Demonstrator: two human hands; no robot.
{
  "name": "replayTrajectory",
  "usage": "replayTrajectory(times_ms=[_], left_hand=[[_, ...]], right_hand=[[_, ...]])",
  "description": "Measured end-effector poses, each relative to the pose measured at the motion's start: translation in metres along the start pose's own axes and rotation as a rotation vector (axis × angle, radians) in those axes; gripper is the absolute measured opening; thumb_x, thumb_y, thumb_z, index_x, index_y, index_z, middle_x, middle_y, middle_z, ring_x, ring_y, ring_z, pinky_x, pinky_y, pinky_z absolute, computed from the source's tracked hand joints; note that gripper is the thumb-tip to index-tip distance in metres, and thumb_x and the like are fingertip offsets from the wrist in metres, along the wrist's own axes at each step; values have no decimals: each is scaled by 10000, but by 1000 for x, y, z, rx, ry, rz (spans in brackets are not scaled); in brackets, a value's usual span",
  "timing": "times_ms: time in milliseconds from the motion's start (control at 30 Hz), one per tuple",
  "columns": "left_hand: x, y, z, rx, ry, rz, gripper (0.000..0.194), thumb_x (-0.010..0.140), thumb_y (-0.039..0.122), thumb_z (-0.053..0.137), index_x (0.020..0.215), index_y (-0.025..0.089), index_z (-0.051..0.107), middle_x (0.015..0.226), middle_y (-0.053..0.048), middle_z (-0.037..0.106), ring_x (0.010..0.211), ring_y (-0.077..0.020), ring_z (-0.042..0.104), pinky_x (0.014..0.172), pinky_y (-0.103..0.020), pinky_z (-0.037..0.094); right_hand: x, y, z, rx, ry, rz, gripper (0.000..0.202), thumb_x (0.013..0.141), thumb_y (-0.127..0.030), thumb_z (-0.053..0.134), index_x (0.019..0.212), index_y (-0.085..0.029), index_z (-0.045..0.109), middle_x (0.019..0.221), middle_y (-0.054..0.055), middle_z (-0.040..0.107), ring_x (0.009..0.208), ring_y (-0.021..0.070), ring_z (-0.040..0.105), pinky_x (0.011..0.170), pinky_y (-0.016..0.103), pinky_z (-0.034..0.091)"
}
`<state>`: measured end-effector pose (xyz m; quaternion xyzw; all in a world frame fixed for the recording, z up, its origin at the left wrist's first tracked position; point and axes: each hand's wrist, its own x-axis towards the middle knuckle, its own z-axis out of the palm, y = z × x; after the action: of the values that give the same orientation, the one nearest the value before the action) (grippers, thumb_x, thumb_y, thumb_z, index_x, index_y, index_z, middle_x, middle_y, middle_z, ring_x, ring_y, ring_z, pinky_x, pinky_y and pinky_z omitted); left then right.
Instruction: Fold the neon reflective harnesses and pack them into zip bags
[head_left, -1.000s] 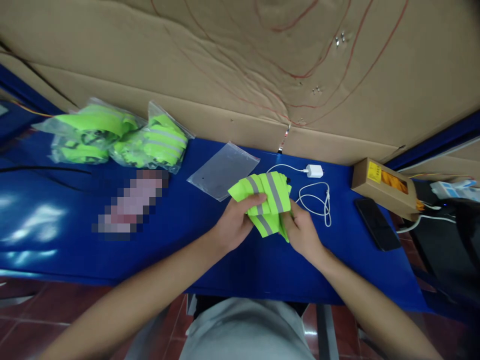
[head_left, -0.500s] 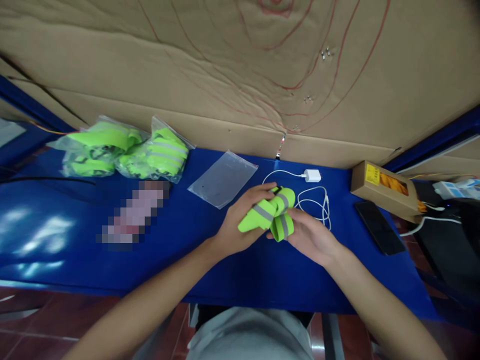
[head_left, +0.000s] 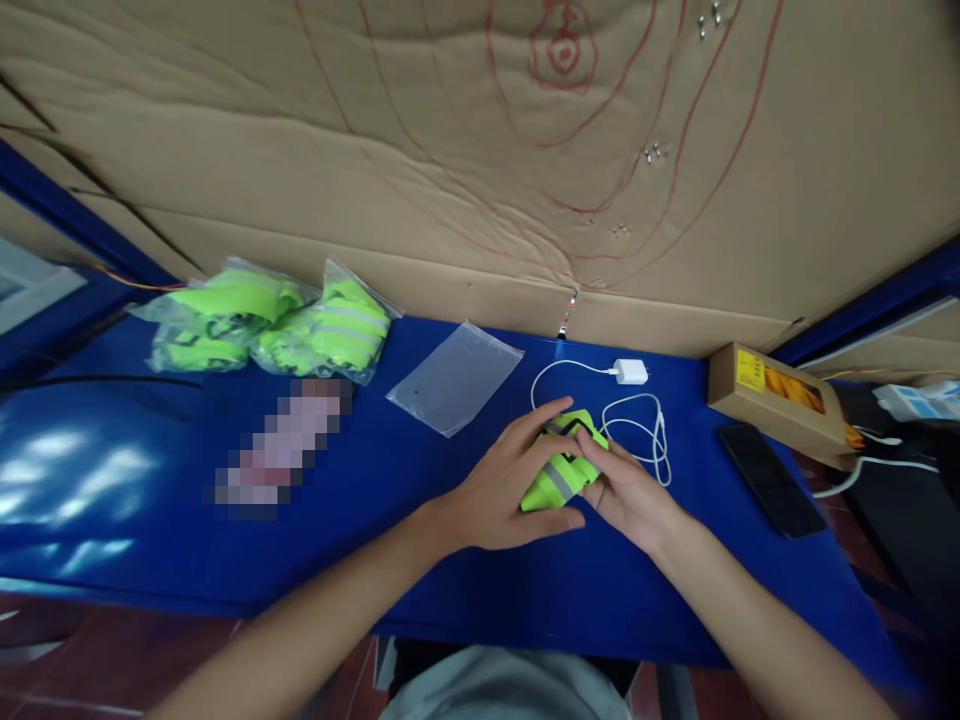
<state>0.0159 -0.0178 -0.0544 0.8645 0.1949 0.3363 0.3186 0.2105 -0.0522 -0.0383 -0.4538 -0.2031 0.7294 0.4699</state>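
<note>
A folded neon-green reflective strap (head_left: 559, 484) with grey stripes and a black piece on top is held just above the blue table. My right hand (head_left: 634, 492) grips its right side, thumb on top and fingers curled beneath. Lying over the left side, my left hand (head_left: 499, 488) has its fingers pressed on the bundle and its thumb stretched along the near edge. Part of the strap is hidden by the fingers. Just beyond the hands lies a flat clear plastic bag (head_left: 457, 380). A white charging cable (head_left: 660, 440) loops behind my right hand.
Bagged green straps (head_left: 349, 325) sit at the back left, near a pixelated patch (head_left: 289, 450). A white charger plug (head_left: 631, 372) lies at the back. At right are a black phone (head_left: 769, 480) and an open cardboard box (head_left: 750, 395). A cardboard wall (head_left: 450, 200) rises behind the table.
My left hand has moved over the top of the strap, from supporting its side. The loose loop is now gathered into a more compact bundle. The view has tilted slightly upward.
</note>
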Motion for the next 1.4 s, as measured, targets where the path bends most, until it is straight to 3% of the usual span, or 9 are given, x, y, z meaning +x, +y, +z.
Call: replayTrajectory(times_ms=[100, 200, 333, 467, 567, 733, 1000, 1233, 1400], left_hand=[[-2, 4, 9, -29, 204, -30, 608, 932, 342, 686, 1454, 262, 386, 1633, -182, 319, 1561, -345, 284, 1248, -564, 304], [1, 11, 17, -273, 390, -280, 709, 928, 331, 701, 1498, 290, 282, 1631, -168, 316, 1513, -326, 370, 1234, -564, 329], [8, 22, 24, -818, 423, -578, 768, 862, 421, 784, 1476, 300, 338, 1490, -112, 521, 1316, -280, 591, 1106, -468, 500], [9, 25, 27, -1050, 572, -701, 804, 766, 439, 876, 1437, 309, 452, 1517, -69, 525, 1372, -260, 548, 1136, -412, 471], [9, 24, 26, -1163, 584, -717, 907, 702, 496, 912, 1460, 302, 455, 1518, -83, 544, 1398, -279, 531, 1141, -415, 461], [10, 26, 25, -1113, 596, -812, 781, 748, 414, 901, 1408, 272, 507, 1352, -81, 667, 1218, -239, 652, 1034, -384, 525], [9, 22, 29, -945, 512, -765, 568, 751, 449, 877, 1156, 209, 560, 1001, -19, 696, 874, -174, 684, 764, -297, 557], [4, 10, 13, -349, 222, -550, 506, 835, 411, 795, 1257, 244, 572, 1107, -45, 715, 957, -228, 680, 853, -359, 526], [-2, 4, 15, -213, 169, -448, 598, 808, 513, 818, 1289, 255, 574, 1277, -106, 689, 1162, -299, 657, 1012, -446, 510]], right_hand=[[-2, 1, 2, 11, -5, -47, 415, 840, -405, 834, 1193, -217, 723, 1120, 54, 775, 999, 199, 741, 904, 327, 600], [-1, 4, 2, 35, -36, -111, 531, 861, -427, 805, 1347, -276, 654, 1236, 52, 752, 1086, 219, 730, 975, 365, 584], [-1, 9, 3, 17, -75, -211, 696, 855, -448, 797, 1490, -366, 524, 1368, 31, 699, 1190, 244, 693, 1034, 400, 562], [-3, 14, 8, 46, -73, -245, 802, 860, -408, 802, 1560, -411, 410, 1442, 26, 650, 1271, 239, 651, 1114, 406, 507], [-3, 19, 8, 10, -93, -277, 868, 869, -380, 804, 1592, -437, 328, 1512, 34, 592, 1317, 240, 620, 1135, 414, 486], [6, 29, -4, -195, -91, -375, 803, 905, -426, 760, 1591, -413, 342, 1565, 39, 540, 1377, 231, 571, 1178, 401, 436], [11, 7, -12, -617, 53, -515, 543, 836, -515, 789, 1308, -261, 703, 1394, 92, 681, 1270, 303, 641, 1115, 439, 486], [6, 1, -12, -677, 4, -415, 496, 836, -510, 789, 1231, -225, 700, 1119, 70, 771, 1020, 254, 717, 892, 376, 581], [7, 10, -15, -542, -98, -318, 549, 789, -451, 852, 1262, -239, 670, 1140, 59, 756, 1019, 226, 699, 878, 343, 563]])
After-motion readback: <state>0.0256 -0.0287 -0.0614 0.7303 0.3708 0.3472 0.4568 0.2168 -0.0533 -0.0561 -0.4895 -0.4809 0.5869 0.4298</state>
